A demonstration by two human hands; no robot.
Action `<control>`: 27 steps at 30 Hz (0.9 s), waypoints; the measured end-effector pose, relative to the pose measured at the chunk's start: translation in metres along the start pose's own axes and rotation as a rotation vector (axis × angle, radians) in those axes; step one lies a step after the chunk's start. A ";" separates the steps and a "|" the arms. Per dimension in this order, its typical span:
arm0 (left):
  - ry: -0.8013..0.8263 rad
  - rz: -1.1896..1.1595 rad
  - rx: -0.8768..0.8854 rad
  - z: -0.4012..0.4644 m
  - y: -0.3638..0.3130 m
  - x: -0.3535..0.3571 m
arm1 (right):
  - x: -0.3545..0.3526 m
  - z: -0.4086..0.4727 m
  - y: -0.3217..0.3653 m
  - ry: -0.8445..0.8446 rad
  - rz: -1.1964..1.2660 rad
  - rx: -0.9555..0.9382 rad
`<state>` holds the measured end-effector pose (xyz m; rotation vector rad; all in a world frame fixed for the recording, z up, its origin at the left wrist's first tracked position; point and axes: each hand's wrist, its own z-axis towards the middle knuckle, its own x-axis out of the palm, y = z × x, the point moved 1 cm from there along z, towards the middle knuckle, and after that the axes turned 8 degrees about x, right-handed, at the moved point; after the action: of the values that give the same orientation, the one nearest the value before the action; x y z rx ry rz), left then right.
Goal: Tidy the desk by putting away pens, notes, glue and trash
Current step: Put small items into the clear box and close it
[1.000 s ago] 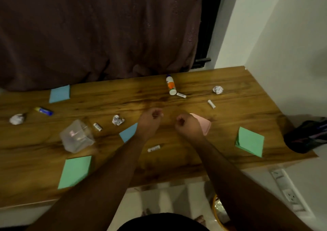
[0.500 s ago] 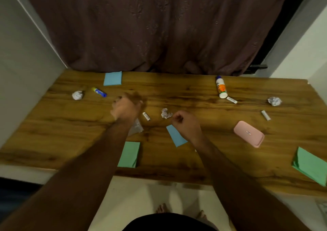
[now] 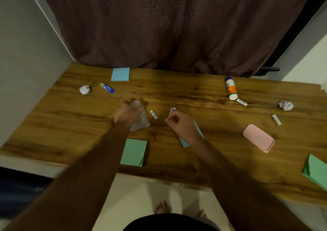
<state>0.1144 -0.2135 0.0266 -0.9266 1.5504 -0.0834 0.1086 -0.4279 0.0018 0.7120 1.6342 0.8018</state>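
Pens, notes, glue and trash are all pretty much scattered on the desk [image 3: 177,96], so tidying has barely started imo. What just changed: a second ago both fists were bunched mid-desk over the pink case [image 3: 258,138], now the left hand [image 3: 127,114] has swung over and grips the clear plastic cup [image 3: 140,121], fingers curled over its top. Looks like that cup is the holder for the small stuff.

Right hand [image 3: 180,123] is clenched, and a bit of crumpled paper [image 3: 172,109] sits right at its knuckles. Can't tell if it's pinching it or just next to it. Between the two hands there's a small white cap or tube [image 3: 154,114], apart from both. A blue note [image 3: 192,138] lies partly under the right wrist, a green note pad [image 3: 134,152] just below the left forearm.

Further out from the left hand: a paper ball [image 3: 85,90], a blue glue stick [image 3: 106,87] and another blue note [image 3: 120,74]. Off past the right hand: a glue bottle [image 3: 231,88], a little white tube [image 3: 241,102] by its base, another tube [image 3: 276,119], a second paper ball [image 3: 286,105], and a green pad [image 3: 316,172] at the edge.
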 end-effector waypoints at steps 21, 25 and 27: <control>0.589 -0.805 0.277 -0.066 -0.144 0.107 | -0.133 -0.023 -0.052 -0.242 0.423 0.465; 0.646 -0.726 0.331 -0.080 -0.165 0.140 | -0.162 -0.031 -0.084 -0.296 0.269 0.499; 0.653 -0.711 0.321 -0.086 -0.174 0.151 | -0.170 -0.032 -0.097 -0.298 0.205 0.526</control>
<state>0.1404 -0.4574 0.0203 -1.2130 1.6332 -1.2042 0.1064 -0.6250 0.0247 1.3206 1.5194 0.3738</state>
